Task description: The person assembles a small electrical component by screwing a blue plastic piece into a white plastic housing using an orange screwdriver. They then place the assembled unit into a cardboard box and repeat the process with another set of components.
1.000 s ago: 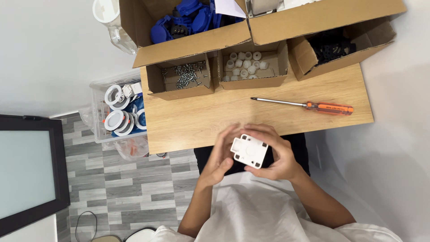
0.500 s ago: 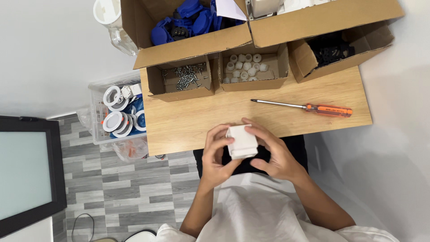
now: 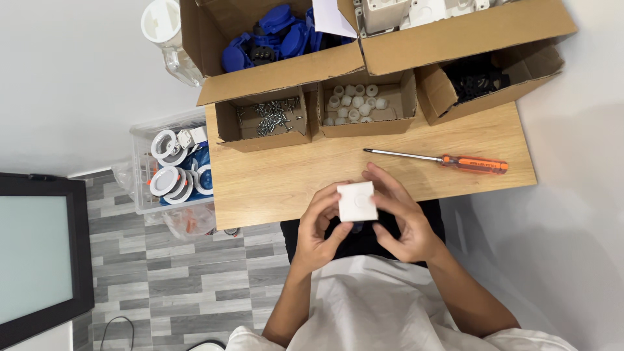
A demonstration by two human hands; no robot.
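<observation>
A small white square plastic box point(image 3: 357, 201) is held between both hands at the near edge of the wooden table point(image 3: 286, 175). My left hand point(image 3: 318, 227) grips its left side with fingers curled under it. My right hand point(image 3: 400, 218) cups its right side, fingers reaching over the top. Its smooth face with a faint round mark points up. A screwdriver point(image 3: 448, 160) with an orange handle lies on the table just beyond my right hand.
Open cardboard boxes line the table's far side: screws point(image 3: 272, 117), small white caps point(image 3: 354, 101), black parts point(image 3: 478, 78), blue parts point(image 3: 273, 36), white housings point(image 3: 403, 10). A clear bin point(image 3: 172, 169) with white rings sits on the floor left. A dark screen point(image 3: 39, 253) stands far left.
The white box has been turned over in my hands: its ribbed underside showed before, its smooth face shows now. The hands moved slightly up toward the table edge.
</observation>
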